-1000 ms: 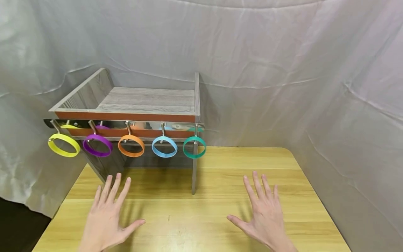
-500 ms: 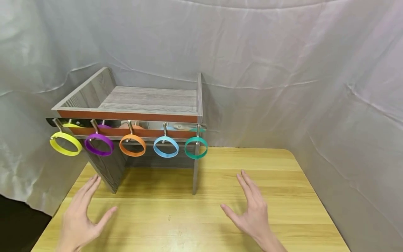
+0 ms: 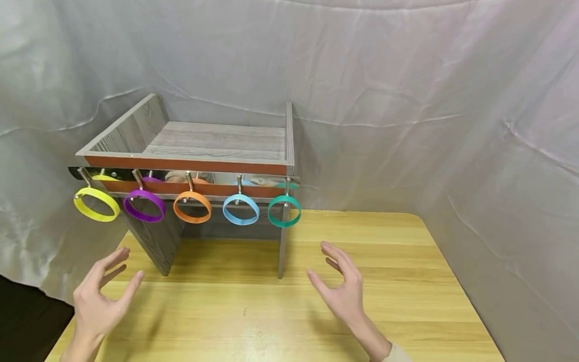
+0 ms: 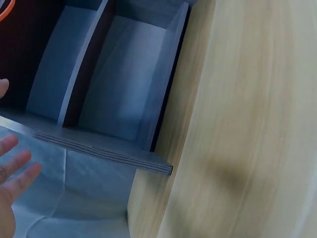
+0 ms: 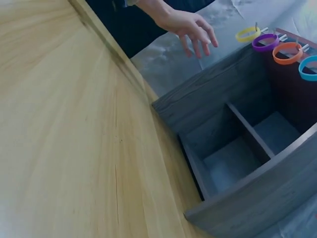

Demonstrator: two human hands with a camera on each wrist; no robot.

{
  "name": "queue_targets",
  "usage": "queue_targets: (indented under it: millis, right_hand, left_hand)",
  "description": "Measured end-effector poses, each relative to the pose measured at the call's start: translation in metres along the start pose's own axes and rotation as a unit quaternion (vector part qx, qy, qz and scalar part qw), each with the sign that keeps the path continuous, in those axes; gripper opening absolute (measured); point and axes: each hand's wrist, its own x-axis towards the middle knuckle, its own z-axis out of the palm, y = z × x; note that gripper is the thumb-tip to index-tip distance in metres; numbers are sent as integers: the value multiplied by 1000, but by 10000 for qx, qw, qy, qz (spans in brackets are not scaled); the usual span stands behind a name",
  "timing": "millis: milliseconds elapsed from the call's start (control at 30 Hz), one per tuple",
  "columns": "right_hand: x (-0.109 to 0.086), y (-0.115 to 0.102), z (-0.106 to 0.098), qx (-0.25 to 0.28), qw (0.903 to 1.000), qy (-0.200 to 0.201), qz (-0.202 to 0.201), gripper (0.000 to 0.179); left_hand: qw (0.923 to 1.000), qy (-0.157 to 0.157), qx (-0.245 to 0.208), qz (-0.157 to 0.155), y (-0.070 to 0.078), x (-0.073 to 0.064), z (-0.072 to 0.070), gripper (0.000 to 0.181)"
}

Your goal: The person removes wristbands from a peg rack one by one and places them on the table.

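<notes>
My left hand point(image 3: 99, 299) hovers above the table at the front left, fingers gently bent, thumb apart, nothing in it. Over the middle right of the table is my right hand point(image 3: 346, 291), thumb spread from the bent fingers, also holding nothing. Both are in front of a grey wooden shelf unit point(image 3: 156, 246). From hooks on its metal strip point(image 3: 221, 177) hang wristband-like rings, left to right: yellow point(image 3: 100, 218), purple point(image 3: 147, 218), orange point(image 3: 193, 220), light blue point(image 3: 241, 221) and green point(image 3: 285, 224). Neither hand touches a ring. The right wrist view shows the left hand point(image 5: 188, 26) beside the unit.
The unit stands on a light wooden table point(image 3: 384, 261) and has an inner divider point(image 4: 84, 64). A grey curtain point(image 3: 384, 110) encloses the back and sides. A dark area point(image 3: 31, 317) lies beyond the table's left edge.
Both hands have moved left and turned from palm-down and spread to more sideways, with fingers more bent. The rings stay on their hooks; the head view has shifted slightly.
</notes>
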Motion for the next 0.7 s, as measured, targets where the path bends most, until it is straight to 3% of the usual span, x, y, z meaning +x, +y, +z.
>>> queue_targets:
  millis: [133,267,700]
  right_hand:
    - [6,2,10,305,9994,145,-1,52]
    - [10,2,20,530,9982,108,244,48]
    - [25,-2,47,941,9931,16,705,42]
  left_hand:
    - [9983,121,-183,-538,-3,6,1,60]
    - [9946,143,-233,-1004,-3,12,4,62]
    - [9811,414,-263,-1871,-17,24,14,55]
